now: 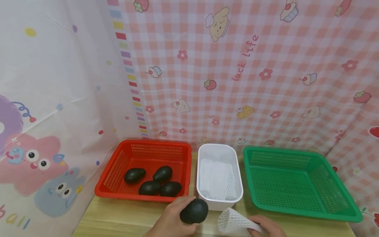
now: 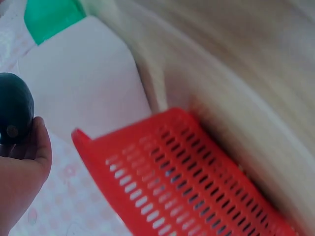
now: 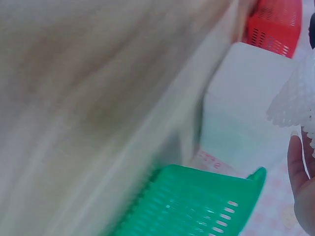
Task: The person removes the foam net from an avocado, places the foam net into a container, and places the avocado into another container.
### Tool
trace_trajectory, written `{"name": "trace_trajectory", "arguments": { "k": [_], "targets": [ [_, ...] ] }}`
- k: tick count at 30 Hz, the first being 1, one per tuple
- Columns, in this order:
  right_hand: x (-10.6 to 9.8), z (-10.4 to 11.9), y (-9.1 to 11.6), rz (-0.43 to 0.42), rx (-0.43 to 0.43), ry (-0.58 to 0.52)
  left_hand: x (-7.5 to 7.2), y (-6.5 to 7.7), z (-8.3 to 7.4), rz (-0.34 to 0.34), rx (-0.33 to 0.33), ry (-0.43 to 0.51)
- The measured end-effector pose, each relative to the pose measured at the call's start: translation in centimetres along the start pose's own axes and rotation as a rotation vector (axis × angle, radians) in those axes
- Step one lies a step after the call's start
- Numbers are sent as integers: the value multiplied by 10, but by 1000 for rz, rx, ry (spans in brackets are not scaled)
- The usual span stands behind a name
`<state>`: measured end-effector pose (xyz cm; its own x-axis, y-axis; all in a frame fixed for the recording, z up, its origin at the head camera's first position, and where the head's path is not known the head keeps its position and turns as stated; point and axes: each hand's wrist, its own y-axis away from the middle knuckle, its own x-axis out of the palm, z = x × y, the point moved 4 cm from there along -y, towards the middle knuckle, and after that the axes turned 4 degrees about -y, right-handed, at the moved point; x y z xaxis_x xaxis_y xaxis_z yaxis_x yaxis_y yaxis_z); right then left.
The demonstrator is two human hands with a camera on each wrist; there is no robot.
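Observation:
A dark green avocado (image 1: 194,211) is gripped in my left hand (image 1: 173,219), in front of the red basket and the white bin. The left wrist view shows the same avocado (image 2: 15,105) at its left edge, with the thumb and fingers around its lower side. Just to the right, my right hand (image 1: 267,226) pinches one end of a white foam net sleeve (image 1: 234,221). The sleeve's wider end flares toward the avocado, apart from it. Part of the sleeve (image 3: 295,93) shows at the right edge of the right wrist view.
Several avocados (image 1: 134,175) lie in the red basket (image 1: 99,192) at the left. Foam net sleeves (image 1: 217,177) lie in the white bin (image 1: 219,205) in the middle. A green basket (image 1: 299,212) stands at the right on the wooden table (image 1: 118,217), before a checked curtain (image 1: 189,82).

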<state>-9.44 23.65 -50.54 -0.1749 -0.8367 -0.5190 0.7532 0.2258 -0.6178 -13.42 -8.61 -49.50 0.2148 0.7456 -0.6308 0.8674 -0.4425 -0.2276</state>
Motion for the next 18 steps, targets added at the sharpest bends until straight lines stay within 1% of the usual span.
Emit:
{"name": "trace_trajectory", "arguments": {
  "k": [3,6,11,13,15,17,18],
  "targets": [
    [-6,8,-6,-19,75,1,-10,0,-1,-79,56,-23],
    [-12,15,-15,-57,112,5,-20,-1,0,-153,86,-52],
    [-17,21,-30,-152,86,9,-36,-3,9,-265,121,-131],
    [-18,21,-36,-177,91,-13,-42,-4,13,-305,134,-163],
    [-19,19,-41,-197,114,-46,-47,-5,17,-340,146,-183],
    [-20,17,-45,-209,119,-67,-53,-6,21,-365,142,-199],
    [-20,15,-47,-213,107,-73,-56,-7,23,-374,137,-207]
  ]
}}
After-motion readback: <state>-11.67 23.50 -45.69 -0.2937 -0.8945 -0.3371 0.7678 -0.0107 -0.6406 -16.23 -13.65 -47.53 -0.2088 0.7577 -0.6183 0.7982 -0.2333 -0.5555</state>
